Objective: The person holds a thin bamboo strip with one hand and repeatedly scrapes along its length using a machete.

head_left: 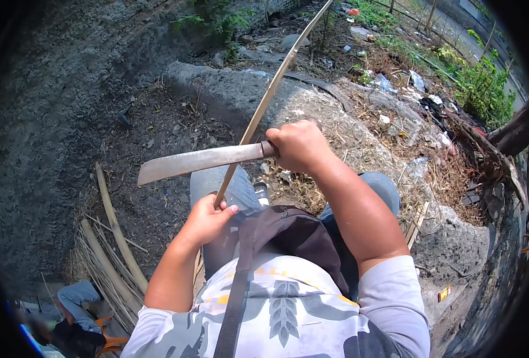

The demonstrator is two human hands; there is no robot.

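A long, thin bamboo strip (263,104) rises from my lap toward the top of the view, leaning to the right. Its lower end is held in my left hand (207,218), fingers wrapped round it above my thigh. My right hand (300,145) is closed on the dark handle of a machete (202,163). The broad blade points left and crosses the strip between my two hands. A dark bag (297,235) lies across my lap, its strap running down over my shirt.
Bamboo poles (116,224) and thin strips lie at the lower left. Another person (76,313) sits by an orange chair there. Large rocks (228,89) stand ahead, with litter and dry grass at the right. A rough wall (43,137) fills the left side.
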